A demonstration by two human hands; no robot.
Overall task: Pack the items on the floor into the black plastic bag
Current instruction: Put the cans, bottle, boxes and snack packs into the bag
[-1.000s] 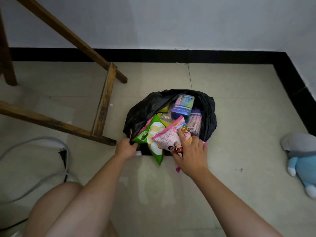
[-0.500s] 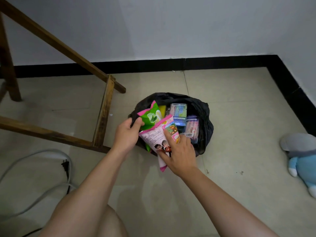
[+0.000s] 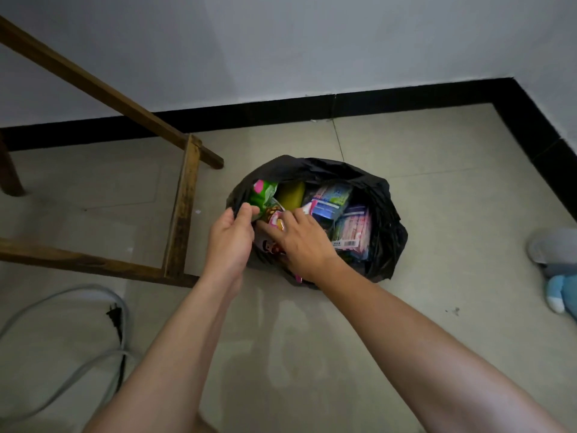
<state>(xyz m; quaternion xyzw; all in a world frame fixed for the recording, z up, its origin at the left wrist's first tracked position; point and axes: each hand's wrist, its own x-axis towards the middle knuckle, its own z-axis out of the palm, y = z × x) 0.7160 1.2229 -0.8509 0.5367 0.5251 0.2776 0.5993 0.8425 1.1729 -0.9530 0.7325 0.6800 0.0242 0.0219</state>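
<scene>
Nearly done, by the look of it. Pinching the near rim of the black plastic bag [image 3: 387, 214] with the left hand [image 3: 229, 242]. Pressing the pink snack packet [image 3: 274, 221] down under the flat, spread right hand [image 3: 307, 245], just inside that rim. Beyond the fingertips, already packed: green packet [image 3: 261, 195], yellow pouch [image 3: 291, 195], blue pack [image 3: 331, 203], striped pack [image 3: 354, 228]. Possibly left to pack: plush toy [image 3: 555, 264], well off to the right hand's right on the floor [image 3: 437, 307].
</scene>
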